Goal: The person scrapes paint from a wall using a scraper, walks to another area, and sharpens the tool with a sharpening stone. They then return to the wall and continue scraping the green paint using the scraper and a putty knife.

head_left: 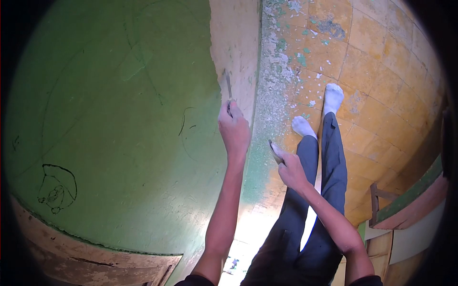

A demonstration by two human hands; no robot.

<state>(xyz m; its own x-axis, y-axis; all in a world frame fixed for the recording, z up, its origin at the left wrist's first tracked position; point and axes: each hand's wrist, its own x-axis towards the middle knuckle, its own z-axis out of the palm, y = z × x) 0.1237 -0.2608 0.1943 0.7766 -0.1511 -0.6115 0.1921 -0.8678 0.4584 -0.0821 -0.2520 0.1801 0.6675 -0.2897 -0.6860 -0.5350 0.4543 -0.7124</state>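
My left hand (pixel 234 127) is closed around the handle of a scraper (pixel 228 86), whose thin blade touches the bare plaster strip (pixel 238 52) beside the edge of the green paint (pixel 143 95). Lower and to the right, my right hand (pixel 292 170) grips a dark flat tool (pixel 275 151) above the floor near my legs. What kind of tool it is I cannot tell. Paint chips and dust (pixel 274 81) lie along the foot of the wall.
Yellow-orange floor tiles (pixel 377 100) stretch to the right, with my feet in white socks (pixel 333 97) on them. A wooden frame (pixel 100 267) is at the lower left. A green-edged structure (pixel 410 202) stands at the lower right.
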